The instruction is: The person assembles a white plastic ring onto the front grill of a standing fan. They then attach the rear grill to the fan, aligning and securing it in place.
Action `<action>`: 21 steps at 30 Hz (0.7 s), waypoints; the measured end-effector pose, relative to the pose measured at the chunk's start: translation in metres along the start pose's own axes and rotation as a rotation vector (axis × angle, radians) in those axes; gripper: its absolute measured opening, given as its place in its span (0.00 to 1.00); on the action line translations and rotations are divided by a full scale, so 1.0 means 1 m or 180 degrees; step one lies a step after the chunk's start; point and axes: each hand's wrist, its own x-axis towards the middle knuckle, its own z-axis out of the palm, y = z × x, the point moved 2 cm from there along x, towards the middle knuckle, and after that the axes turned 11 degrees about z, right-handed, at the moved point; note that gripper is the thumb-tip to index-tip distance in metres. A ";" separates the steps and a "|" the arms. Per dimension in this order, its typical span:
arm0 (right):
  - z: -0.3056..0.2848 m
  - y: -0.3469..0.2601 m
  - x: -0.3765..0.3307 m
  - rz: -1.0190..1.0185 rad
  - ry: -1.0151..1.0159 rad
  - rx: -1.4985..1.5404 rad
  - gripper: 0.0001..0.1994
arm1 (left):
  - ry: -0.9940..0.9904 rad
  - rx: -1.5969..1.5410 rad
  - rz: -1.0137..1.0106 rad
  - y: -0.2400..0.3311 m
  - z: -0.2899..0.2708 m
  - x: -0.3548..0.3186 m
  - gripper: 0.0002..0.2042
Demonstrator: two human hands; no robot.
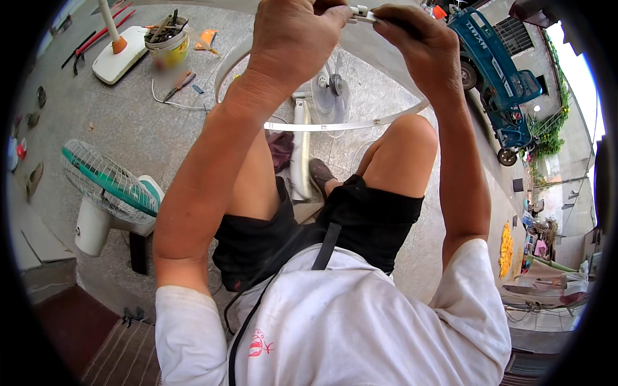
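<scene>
A large white hoop [322,127], a thin band that looks like a fan guard's rim, is held out in front of me above my knees. Its joint, a small white clip [362,11], sits at the top edge of the view between both hands. My left hand [297,35] is closed on the hoop left of the clip, its fingertips partly cut off by the frame. My right hand [421,45] pinches the band just right of the clip. Beyond the hoop lies a disassembled fan: clear blades with a dark hub [335,85] and a white post [300,151] between my feet.
On the left stands a fan with a green ring [109,177]. Further off are a tool bucket [167,45], pliers [180,86], an orange piece [206,40] and a white fan base [120,56]. A dark cloth [280,149] lies by the post. A blue three-wheeled truck [499,71] is parked right.
</scene>
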 end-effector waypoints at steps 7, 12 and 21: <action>0.005 0.033 0.007 0.0277 -0.0098 0.0821 0.08 | -0.0224 0.0212 0.0076 -0.016 0.013 0.010 0.03; 0.001 0.056 0.005 0.0501 -0.0078 0.0664 0.07 | -0.0385 -0.0056 -0.0122 -0.029 0.035 0.014 0.03; -0.032 0.098 -0.023 0.0568 0.0241 0.0956 0.06 | -0.0948 0.0180 -0.0068 -0.025 0.094 0.011 0.02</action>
